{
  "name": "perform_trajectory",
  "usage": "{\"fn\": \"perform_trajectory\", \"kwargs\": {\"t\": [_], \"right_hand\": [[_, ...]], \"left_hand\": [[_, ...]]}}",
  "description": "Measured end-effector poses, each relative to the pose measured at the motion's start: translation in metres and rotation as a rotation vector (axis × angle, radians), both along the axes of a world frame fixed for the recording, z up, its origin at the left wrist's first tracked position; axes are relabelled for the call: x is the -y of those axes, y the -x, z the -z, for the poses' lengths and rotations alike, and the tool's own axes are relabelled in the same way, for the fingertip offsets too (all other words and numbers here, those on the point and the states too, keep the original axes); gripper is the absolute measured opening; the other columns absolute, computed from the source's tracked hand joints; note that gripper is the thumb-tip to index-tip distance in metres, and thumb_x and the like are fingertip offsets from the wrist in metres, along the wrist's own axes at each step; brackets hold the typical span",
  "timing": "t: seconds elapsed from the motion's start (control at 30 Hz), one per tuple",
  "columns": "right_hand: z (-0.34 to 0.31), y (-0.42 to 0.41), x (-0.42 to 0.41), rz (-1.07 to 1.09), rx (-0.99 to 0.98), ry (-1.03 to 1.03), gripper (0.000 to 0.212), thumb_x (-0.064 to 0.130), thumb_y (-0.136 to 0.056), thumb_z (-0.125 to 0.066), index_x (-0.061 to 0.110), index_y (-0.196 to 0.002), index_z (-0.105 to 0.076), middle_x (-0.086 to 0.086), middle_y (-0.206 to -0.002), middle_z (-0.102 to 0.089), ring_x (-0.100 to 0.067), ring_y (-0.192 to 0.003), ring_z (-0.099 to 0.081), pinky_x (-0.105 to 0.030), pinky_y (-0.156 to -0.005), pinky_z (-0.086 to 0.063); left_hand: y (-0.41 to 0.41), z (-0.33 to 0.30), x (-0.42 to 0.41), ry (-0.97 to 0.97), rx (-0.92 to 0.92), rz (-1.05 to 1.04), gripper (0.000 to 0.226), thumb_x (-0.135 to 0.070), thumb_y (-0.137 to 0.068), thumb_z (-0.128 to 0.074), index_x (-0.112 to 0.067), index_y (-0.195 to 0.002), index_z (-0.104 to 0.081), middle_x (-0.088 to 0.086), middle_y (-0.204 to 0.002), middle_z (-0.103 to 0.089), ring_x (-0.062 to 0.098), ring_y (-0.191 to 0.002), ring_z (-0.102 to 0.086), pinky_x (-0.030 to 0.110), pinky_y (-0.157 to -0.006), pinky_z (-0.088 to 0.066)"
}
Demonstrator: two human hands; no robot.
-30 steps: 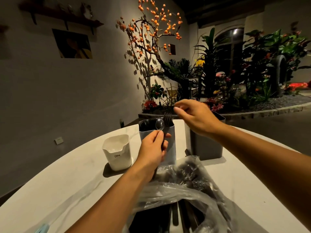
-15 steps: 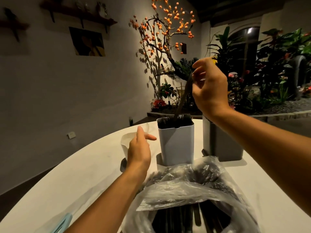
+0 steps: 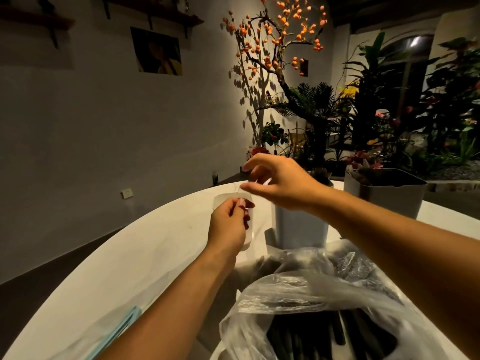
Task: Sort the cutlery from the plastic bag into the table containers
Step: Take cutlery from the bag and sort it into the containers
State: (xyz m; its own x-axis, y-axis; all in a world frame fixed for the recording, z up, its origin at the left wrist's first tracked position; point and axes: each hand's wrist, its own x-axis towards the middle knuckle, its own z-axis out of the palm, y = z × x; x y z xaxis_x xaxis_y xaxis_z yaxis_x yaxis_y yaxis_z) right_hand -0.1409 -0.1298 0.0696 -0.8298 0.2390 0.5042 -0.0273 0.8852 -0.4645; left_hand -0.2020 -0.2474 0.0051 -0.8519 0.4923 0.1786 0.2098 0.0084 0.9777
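Clear plastic is what the two hands meet over: a small see-through spoon point(image 3: 244, 194), its bowl faintly outlined just above the left hand point(image 3: 228, 224) and below the right hand point(image 3: 279, 183). The left hand's fingers are curled in, pinching what looks like the spoon's handle against the thumb, right in front of a short white container point(image 3: 248, 231) whose rim shows behind the knuckles. The right hand hangs over it with thumb and forefinger spread and the other fingers loosely bent; the thumb tip lies at the spoon's bowl, though whether it actually touches or holds it cannot be told.

Just right of the white container stands a taller pale grey container point(image 3: 298, 227), mostly hidden by the right wrist, with dark cutlery tips showing at its top. Further right and back is a larger grey container point(image 3: 389, 196). All three sit on a round white table point(image 3: 135, 255).

At the near edge lies the crumpled transparent plastic bag point(image 3: 306, 294), its mouth open toward the camera, with dark plastic cutlery point(image 3: 306, 336) lying inside. A light blue object point(image 3: 122, 328) rests on the table at lower left
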Motion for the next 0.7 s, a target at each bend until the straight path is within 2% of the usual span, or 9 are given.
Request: {"fn": "perform_trajectory", "kwargs": {"t": [0.1,0.17,0.27,0.4,0.47,0.53,0.57,0.63,0.7], "right_hand": [[0.006,0.018,0.010,0.025,-0.082,0.017,0.017,0.008,-0.087,-0.071,0.016,-0.102,-0.068,0.010,-0.091,-0.066,-0.002,-0.084,-0.064,-0.027,-0.083,-0.058],[0.009,0.029,0.005,0.140,-0.281,0.034,0.015,0.006,-0.085,-0.071,0.014,-0.097,-0.066,0.007,-0.089,-0.067,-0.007,-0.081,-0.064,-0.031,-0.078,-0.059],[0.015,0.047,-0.002,0.275,-0.432,-0.141,0.010,0.009,-0.088,-0.069,0.014,-0.093,-0.061,0.001,-0.087,-0.066,-0.016,-0.077,-0.062,-0.039,-0.068,-0.057],[0.040,0.072,-0.005,0.299,-0.299,-0.336,0.008,0.009,-0.092,-0.064,0.014,-0.096,-0.060,-0.004,-0.097,-0.060,-0.023,-0.083,-0.060,-0.039,-0.070,-0.055],[0.056,0.084,-0.005,0.259,-0.060,-0.354,0.014,0.005,-0.091,-0.062,0.016,-0.099,-0.064,-0.005,-0.102,-0.062,-0.025,-0.090,-0.061,-0.036,-0.072,-0.054],[0.068,0.089,-0.002,0.210,0.199,-0.325,0.032,0.000,-0.088,-0.063,0.019,-0.114,-0.067,-0.007,-0.116,-0.065,-0.027,-0.102,-0.063,-0.034,-0.081,-0.056],[0.070,0.088,-0.001,0.204,0.247,-0.330,0.041,-0.002,-0.087,-0.065,0.020,-0.122,-0.066,-0.007,-0.123,-0.064,-0.027,-0.109,-0.061,-0.035,-0.087,-0.056],[0.068,0.082,0.001,0.206,0.202,-0.411,0.046,0.000,-0.086,-0.067,0.019,-0.128,-0.063,-0.005,-0.129,-0.061,-0.026,-0.118,-0.056,-0.035,-0.093,-0.052],[0.060,0.072,0.002,0.199,0.147,-0.467,0.040,0.005,-0.088,-0.068,0.019,-0.126,-0.064,-0.003,-0.126,-0.060,-0.024,-0.118,-0.053,-0.034,-0.092,-0.051]], "left_hand": [[0.006,0.002,0.005,-0.011,-0.001,-0.019,0.024,-0.029,-0.106,-0.039,-0.026,-0.111,-0.062,0.000,-0.106,-0.064,0.016,-0.089,-0.058,0.023,-0.072,-0.052],[0.014,0.004,0.010,-0.006,0.019,-0.094,0.025,-0.028,-0.105,-0.038,-0.027,-0.122,-0.056,-0.001,-0.122,-0.060,0.019,-0.103,-0.057,0.029,-0.075,-0.052],[0.029,0.011,0.019,0.029,0.073,-0.172,0.028,-0.019,-0.104,-0.036,-0.024,-0.128,-0.049,0.001,-0.130,-0.055,0.018,-0.111,-0.053,0.031,-0.078,-0.046],[0.037,0.019,0.025,0.058,0.090,-0.207,0.026,-0.015,-0.104,-0.033,-0.023,-0.122,-0.050,0.002,-0.128,-0.056,0.020,-0.110,-0.055,0.030,-0.077,-0.046],[0.042,0.022,0.027,0.059,0.093,-0.207,0.029,-0.015,-0.104,-0.031,-0.023,-0.122,-0.052,0.002,-0.127,-0.057,0.021,-0.110,-0.056,0.031,-0.078,-0.047],[0.045,0.024,0.028,0.069,0.092,-0.208,0.030,-0.015,-0.105,-0.030,-0.024,-0.122,-0.053,0.001,-0.126,-0.057,0.022,-0.110,-0.057,0.036,-0.081,-0.050],[0.045,0.025,0.030,0.075,0.093,-0.210,0.030,-0.015,-0.105,-0.030,-0.025,-0.122,-0.053,0.001,-0.126,-0.057,0.022,-0.110,-0.057,0.039,-0.084,-0.052],[0.044,0.026,0.032,0.081,0.100,-0.212,0.031,-0.015,-0.104,-0.031,-0.025,-0.122,-0.054,0.001,-0.127,-0.057,0.023,-0.111,-0.057,0.044,-0.089,-0.052],[0.039,0.024,0.034,0.083,0.105,-0.208,0.031,-0.014,-0.104,-0.032,-0.025,-0.122,-0.054,0.002,-0.128,-0.057,0.025,-0.113,-0.057,0.047,-0.092,-0.052]]}}
